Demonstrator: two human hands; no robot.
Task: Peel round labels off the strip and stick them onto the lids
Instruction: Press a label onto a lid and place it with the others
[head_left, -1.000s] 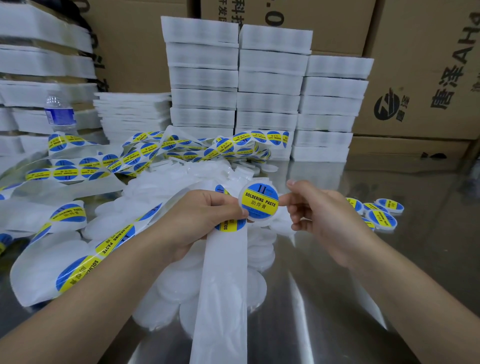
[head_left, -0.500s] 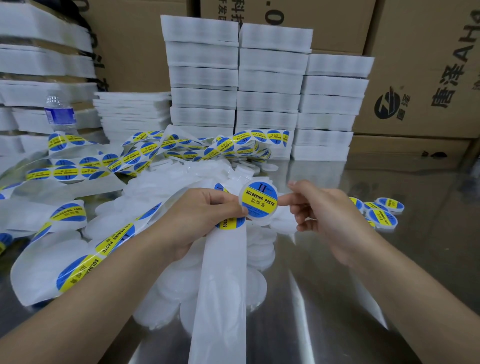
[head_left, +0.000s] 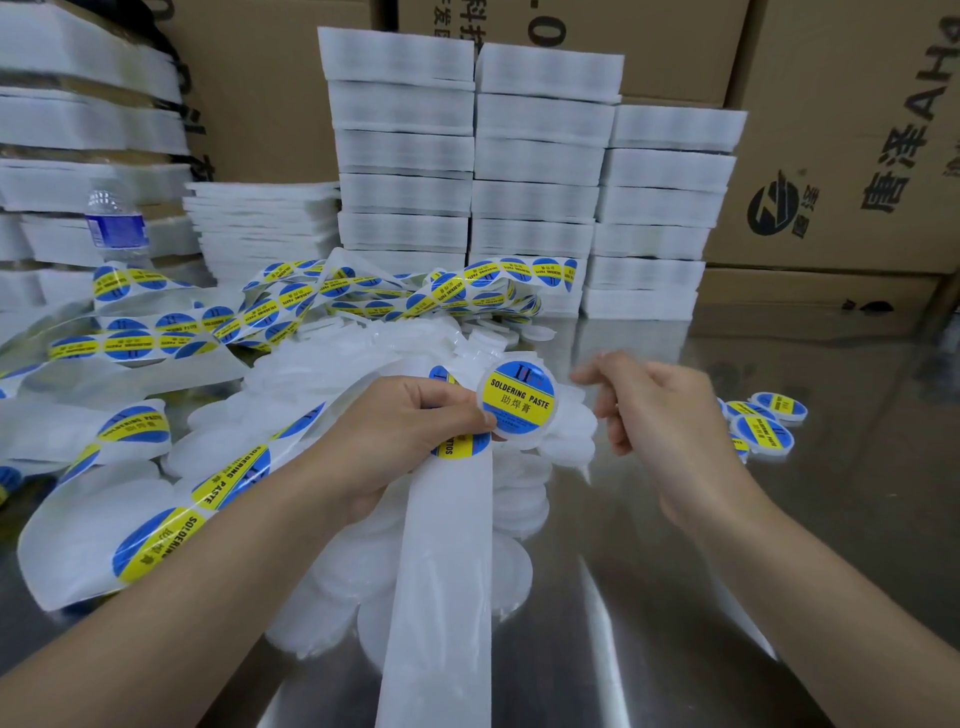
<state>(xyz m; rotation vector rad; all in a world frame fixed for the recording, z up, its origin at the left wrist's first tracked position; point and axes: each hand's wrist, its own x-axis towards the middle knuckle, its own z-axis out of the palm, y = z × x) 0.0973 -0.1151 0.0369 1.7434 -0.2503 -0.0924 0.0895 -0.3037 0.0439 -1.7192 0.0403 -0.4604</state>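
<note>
A person's two arms are showing, seen from the wearer's own eye level. The left forearm (head_left: 182, 597) and the right forearm (head_left: 831, 587) are showing bare along their whole visible length, from the picture's lower edge up to the wrists. The left hand (head_left: 395, 431) and the right hand (head_left: 660, 410) are likewise showing bare backs, knuckles and fingers. The left hand's knuckles and thumb are appearing sharp. The right hand's fingers (head_left: 597, 371) are blurring at the tips, so their nails are not reading clearly. Both arms are looking slender, with smooth wrists.
</note>
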